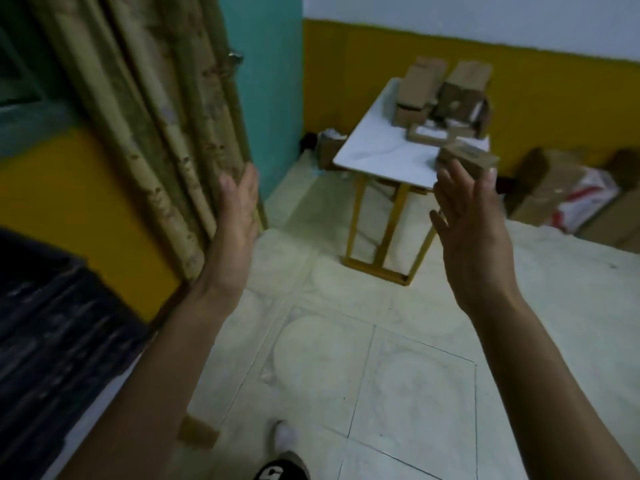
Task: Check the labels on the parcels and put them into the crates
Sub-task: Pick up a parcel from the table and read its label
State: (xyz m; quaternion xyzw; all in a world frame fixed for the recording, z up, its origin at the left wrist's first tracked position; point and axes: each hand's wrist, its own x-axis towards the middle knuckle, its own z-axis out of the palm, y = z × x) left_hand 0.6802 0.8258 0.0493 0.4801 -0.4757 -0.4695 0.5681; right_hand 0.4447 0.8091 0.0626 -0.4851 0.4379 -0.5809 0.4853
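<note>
At the far side of the room, a white-topped table (374, 157) with yellow legs stands against a yellow and white wall. Brown cardboard parcels (450, 95) are grouped on the rear half of the tabletop; 2 taller ones stand at the back and flatter ones lie in front of them. The frame is blurred, so no label can be read.

1 small flat parcel (467, 156) appears at the near right edge of the table, directly above the fingertips of the right hand (474, 237). Whether the fingertips touch this parcel cannot be determined.

Hand status:
- Right hand: raised, back toward the camera, fingers straight and spread. Nothing is clasped in it.
- Left hand (232, 230): raised at a similar height, seen edge-on, fingers straight and together. It holds nothing. It shows in front of the curtain (138, 116); contact with the fabric cannot be determined.

Both forearms are bare and reach forward from the bottom of the view, well apart from each other.

Surroundings:
- The patterned olive curtain hangs at the left, beside a teal wall section.
- A dark slatted object (45, 323) fills the lower left corner.
- Larger cardboard boxes (561, 192) lie on the floor to the right of the table, against the wall.
- The floor (381, 375) is pale tile with a circular pattern.
- 1 foot in a white sock (284, 436) shows at the bottom edge.
</note>
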